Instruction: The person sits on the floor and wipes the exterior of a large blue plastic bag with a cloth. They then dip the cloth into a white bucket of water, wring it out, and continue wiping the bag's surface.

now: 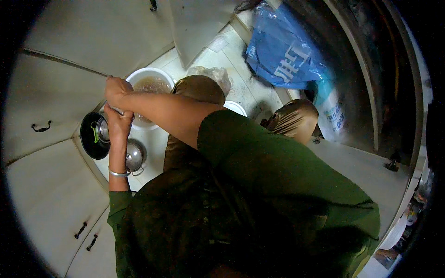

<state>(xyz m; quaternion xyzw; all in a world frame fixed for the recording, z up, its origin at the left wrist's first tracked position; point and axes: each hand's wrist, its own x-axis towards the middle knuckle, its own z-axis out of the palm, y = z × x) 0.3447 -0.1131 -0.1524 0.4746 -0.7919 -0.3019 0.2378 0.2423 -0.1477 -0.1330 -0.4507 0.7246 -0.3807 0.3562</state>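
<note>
My right arm reaches across to the left. My right hand (117,91) is closed at the left rim of a white basin (153,70) of cloudy water. Just below it, my left hand (119,123) is also closed, with a silvery bangle on its wrist. A sliver of something pale shows between the two hands; what they grip is mostly hidden. Left of my left hand lies a black pan (88,139) with a metal bowl (104,130) and a bright green item (95,132) in it. A lidded metal pot (133,156) stands right of my left wrist.
Pale cabinet doors (60,97) with dark handles close in the left side. Beyond my knees, a clear plastic bag (218,76) lies on the tiled floor (238,58). A blue plastic bag (282,51) hangs or stands at the right, beside an open cabinet.
</note>
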